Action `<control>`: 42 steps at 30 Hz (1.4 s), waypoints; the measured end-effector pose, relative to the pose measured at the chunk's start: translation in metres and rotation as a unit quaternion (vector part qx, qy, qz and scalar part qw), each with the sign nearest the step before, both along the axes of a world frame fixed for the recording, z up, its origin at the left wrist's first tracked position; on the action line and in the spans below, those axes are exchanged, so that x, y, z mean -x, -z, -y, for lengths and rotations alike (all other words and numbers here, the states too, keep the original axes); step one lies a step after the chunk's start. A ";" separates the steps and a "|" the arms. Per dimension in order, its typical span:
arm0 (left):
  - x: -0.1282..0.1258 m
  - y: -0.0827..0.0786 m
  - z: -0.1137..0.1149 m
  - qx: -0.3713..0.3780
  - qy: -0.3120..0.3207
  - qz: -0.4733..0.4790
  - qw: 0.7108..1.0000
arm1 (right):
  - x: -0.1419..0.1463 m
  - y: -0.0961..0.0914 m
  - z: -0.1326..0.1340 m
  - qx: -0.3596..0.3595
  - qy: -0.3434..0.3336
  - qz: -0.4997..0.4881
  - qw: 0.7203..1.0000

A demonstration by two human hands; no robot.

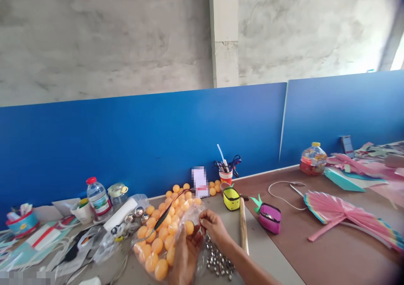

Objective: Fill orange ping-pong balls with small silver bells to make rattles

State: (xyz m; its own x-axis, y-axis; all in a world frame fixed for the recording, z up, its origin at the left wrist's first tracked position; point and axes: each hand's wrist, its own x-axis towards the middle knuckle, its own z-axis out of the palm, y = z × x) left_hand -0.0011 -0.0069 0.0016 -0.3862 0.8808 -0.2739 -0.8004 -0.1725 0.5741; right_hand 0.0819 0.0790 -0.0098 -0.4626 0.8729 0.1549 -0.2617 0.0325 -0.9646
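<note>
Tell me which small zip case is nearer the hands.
The yellow case, just beyond the right hand; the pink case lies farther right, past the stick.

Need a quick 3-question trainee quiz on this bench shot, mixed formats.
1. True or false: the bag of orange balls lies to the left of the pile of silver bells.
2. Multiple choice: the scissors stand in A) the cup, B) a pink pouch, C) a water bottle.
3. Fill in: the single ball between the left hand and the right hand is coloured ___.

Key: 1 true; 2 A; 3 orange.
</note>
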 end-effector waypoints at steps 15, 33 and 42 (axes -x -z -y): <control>0.004 0.001 0.000 0.011 -0.034 0.024 0.999 | 0.000 0.007 0.004 0.049 0.012 -0.060 0.997; 0.003 -0.003 0.003 0.007 -0.022 0.006 1.000 | 0.007 0.013 0.013 0.081 -0.042 -0.083 0.992; -0.004 -0.009 0.002 -0.020 -0.002 -0.011 1.000 | 0.006 0.013 0.014 0.088 -0.065 -0.037 0.993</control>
